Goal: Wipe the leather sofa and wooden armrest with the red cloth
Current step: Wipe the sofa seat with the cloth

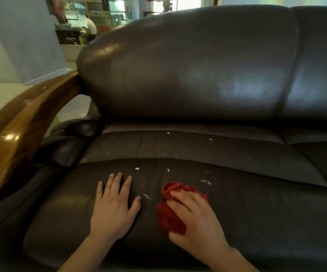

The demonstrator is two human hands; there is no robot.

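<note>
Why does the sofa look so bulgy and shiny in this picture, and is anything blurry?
Head view: the wide-angle lens bows the sofa backrest and curves the wooden armrest; window light puts pale glare patches on the leather and bright spots on the armrest; the right hand and red cloth are slightly motion-blurred, the left hand sharper.

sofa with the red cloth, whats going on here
A person is wiping a dark leather sofa. The right hand presses a bunched red cloth onto the seat cushion, while the left hand lies flat and open on the leather beside it. Small white specks are scattered on the cushion ahead of the cloth, and a few farther back. The wooden armrest on the left is not being touched.
</note>
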